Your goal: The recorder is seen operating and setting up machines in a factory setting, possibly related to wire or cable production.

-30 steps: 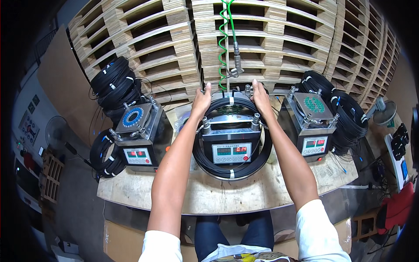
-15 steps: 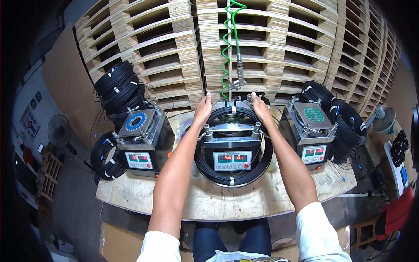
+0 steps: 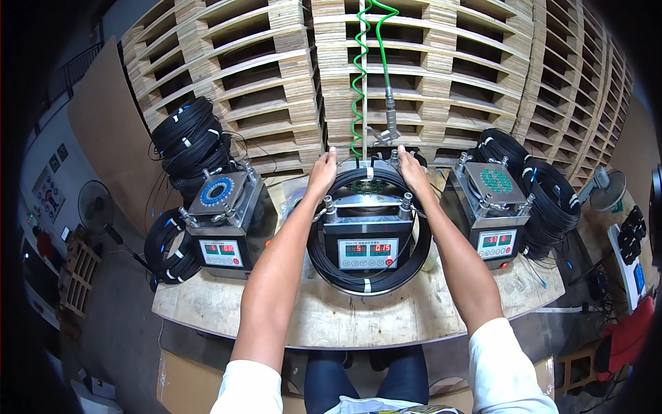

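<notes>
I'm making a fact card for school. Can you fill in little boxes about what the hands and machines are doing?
Left hand: on the far left edge of the black cable ring
Right hand: on the ring's far right edge
Ring: lies around the middle machine
Other machines: left machine, right machine
Behind: wooden pallets, green coiled hose

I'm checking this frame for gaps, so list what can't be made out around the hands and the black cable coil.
Head view only:
- Left hand and right hand: fingertips hidden behind the coil's far edge, so the grip cannot be told.
- Black cable coil: its top arc is covered by both hands.
- Middle machine: its top plate is partly hidden by the coil.
</notes>
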The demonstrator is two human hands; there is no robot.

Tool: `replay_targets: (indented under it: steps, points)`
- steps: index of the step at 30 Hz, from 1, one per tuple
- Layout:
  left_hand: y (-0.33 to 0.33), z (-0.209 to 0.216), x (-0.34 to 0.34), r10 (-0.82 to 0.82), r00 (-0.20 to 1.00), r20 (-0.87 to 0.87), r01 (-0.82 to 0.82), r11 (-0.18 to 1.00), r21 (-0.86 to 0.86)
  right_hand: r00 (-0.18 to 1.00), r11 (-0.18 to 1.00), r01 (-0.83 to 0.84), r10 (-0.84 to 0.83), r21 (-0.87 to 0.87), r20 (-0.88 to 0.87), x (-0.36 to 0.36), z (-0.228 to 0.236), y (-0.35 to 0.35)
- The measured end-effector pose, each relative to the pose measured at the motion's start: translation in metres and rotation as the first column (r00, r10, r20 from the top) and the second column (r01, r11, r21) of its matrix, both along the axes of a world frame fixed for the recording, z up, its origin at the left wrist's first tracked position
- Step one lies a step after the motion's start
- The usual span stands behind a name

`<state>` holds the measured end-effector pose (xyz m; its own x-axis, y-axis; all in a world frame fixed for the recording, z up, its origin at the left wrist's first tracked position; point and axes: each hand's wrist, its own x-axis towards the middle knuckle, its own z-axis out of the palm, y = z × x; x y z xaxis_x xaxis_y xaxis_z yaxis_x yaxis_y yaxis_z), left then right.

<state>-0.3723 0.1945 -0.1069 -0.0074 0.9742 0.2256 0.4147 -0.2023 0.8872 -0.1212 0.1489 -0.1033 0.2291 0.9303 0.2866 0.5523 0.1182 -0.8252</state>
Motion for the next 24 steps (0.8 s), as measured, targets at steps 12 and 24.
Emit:
replay_targets:
  steps: [12,24]
  points:
    - [-0.007,0.008,0.007,0.064,0.991,-0.117,-0.074,0.993,-0.089,0.997,0.996,-0.067,0.069,0.055,-0.027,0.008,-0.007,0.007]
    - [0.002,-0.005,0.009,0.012,1.000,-0.014,-0.012,1.000,0.007,0.998,1.000,0.018,-0.016,-0.022,0.053,0.003,0.003,-0.005]
